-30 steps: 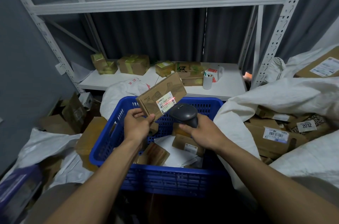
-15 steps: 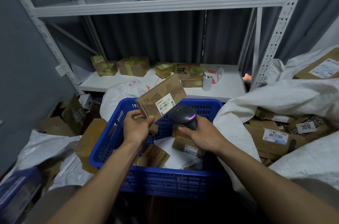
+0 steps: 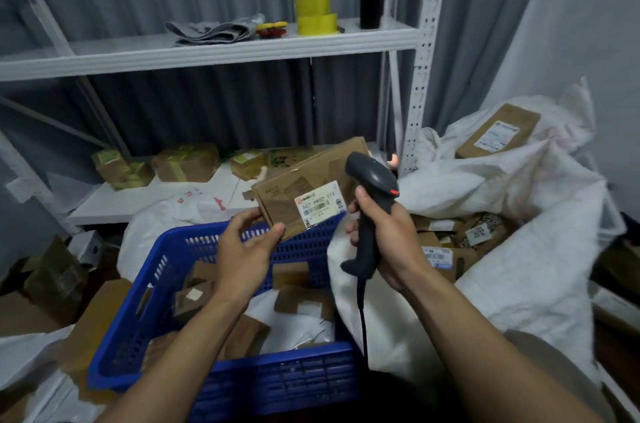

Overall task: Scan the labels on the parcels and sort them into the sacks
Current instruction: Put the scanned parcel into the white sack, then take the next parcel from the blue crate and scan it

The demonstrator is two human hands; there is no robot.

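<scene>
My left hand pinches the lower left corner of a brown cardboard parcel, held tilted above the blue basket; its white label faces me. My right hand grips the handle of a black barcode scanner, held upright just right of the parcel, its cable hanging down. More small parcels lie in the basket. A white sack on the right stands open, with labelled parcels inside.
A white metal shelf unit stands behind, carrying yellow tape rolls and folded cloth above, taped boxes below. Another white sack sits behind the basket. Loose cardboard boxes pile at the left. A box lies atop the far right sacks.
The scanner has swung from pointing at the label to upright, right of the parcel. The parcel has shifted right with the left hand, and my view has turned right.
</scene>
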